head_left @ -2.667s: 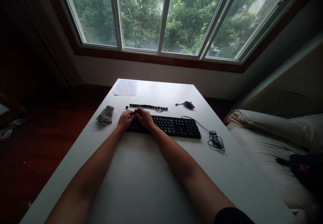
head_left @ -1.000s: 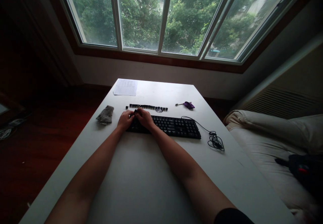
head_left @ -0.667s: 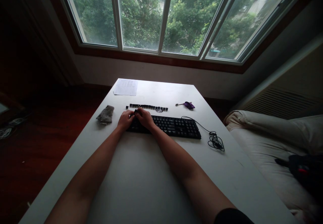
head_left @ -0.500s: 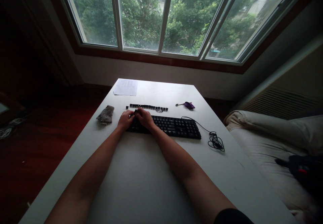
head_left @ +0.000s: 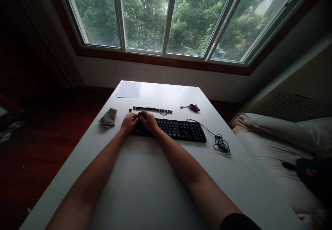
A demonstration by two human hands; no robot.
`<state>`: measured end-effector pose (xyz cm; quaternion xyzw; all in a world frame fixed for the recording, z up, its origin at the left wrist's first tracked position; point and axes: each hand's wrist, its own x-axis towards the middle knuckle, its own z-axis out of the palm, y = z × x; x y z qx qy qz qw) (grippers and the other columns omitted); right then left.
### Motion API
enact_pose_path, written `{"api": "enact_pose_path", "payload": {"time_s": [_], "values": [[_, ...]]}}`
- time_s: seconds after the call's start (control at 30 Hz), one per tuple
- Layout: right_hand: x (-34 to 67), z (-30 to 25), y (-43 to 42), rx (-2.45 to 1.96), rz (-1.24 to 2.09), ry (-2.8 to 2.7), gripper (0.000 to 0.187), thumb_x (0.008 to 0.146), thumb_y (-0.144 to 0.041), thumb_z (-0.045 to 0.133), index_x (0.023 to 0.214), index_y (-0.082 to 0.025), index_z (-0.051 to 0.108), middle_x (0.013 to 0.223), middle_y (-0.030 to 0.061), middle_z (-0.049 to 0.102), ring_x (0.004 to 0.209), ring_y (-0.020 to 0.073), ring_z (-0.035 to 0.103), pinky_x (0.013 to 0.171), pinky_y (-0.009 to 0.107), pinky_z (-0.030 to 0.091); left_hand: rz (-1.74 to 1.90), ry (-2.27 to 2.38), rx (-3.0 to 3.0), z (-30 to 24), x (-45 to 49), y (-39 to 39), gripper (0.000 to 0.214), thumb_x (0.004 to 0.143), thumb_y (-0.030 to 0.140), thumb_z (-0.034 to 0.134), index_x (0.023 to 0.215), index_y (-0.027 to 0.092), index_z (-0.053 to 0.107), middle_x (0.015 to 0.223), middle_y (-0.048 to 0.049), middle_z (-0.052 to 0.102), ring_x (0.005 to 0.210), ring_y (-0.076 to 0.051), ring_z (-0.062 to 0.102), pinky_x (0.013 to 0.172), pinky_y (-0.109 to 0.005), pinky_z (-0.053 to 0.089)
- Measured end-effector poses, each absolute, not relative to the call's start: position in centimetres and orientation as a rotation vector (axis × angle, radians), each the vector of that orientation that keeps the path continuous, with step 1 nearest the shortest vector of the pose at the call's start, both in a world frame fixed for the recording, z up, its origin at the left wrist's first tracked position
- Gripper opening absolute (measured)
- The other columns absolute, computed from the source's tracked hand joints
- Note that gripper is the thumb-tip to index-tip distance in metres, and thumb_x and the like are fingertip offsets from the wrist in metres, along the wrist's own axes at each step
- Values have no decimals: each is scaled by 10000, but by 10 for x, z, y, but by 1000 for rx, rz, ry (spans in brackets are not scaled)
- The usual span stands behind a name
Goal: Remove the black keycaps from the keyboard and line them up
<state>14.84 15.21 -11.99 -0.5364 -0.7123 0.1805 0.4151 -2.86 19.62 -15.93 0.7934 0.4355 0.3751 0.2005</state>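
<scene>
A black keyboard (head_left: 178, 129) lies across the white table, its left end partly covered by my hands. Over that end my left hand (head_left: 127, 122) is closed, fingertips meeting those of my right hand (head_left: 148, 120), which is closed too. Something small and dark (head_left: 139, 114) shows between the fingertips; it is too small to name. Just behind the hands runs a row of loose black keycaps (head_left: 153, 110), with one keycap (head_left: 130, 110) apart at the left end. A shiny, clear round piece (head_left: 163, 112) sits by the row's right part.
Left of the hands lies a crumpled grey cloth (head_left: 108, 118). A brush (head_left: 184, 107) and a purple object (head_left: 194, 108) lie at the back right. The keyboard's coiled cable (head_left: 222, 145) rests right of it. A paper sheet (head_left: 128, 89) lies at the far left of the table (head_left: 150, 181).
Both hands stay at the keyboard's left end, with at most a slight shift of the fingers. The whole view has moved very slightly; the things on the table lie as before.
</scene>
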Motion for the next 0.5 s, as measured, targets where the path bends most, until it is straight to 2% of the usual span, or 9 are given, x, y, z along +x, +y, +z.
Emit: {"api": "enact_pose_path", "payload": {"time_s": [0.5], "values": [[148,-122,153,-1328,445,-1785,147,900,-362,529,935,-243,608,810,-1,663,735,184,588,710,266,416,1055,1215,2206,-159,-28,196,202,864,241,561,1026,237,681,1067,-56,676,1027,-244,574,862,-388,515]]}}
